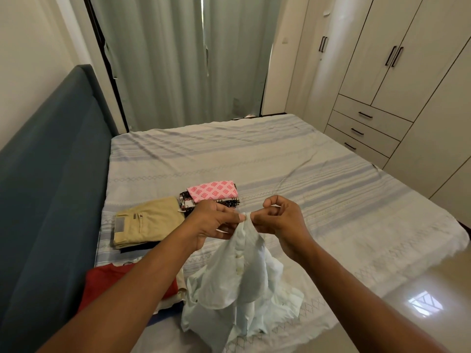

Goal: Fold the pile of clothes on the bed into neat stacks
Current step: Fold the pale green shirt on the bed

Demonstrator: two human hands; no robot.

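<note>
Both hands pinch the pale shirt (239, 284) up over the bed (331, 189), left hand (216, 222) and right hand (277, 217) at its top edge; khaki trousers (145, 222), pink cloth (211, 191), red garment (107, 278) already folded, shirt apparently last.

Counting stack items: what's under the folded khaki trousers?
A dark folded garment lies under the khaki trousers; only its near edge shows. How many layers it has, or whether anything lies beneath it, is covered.
</note>
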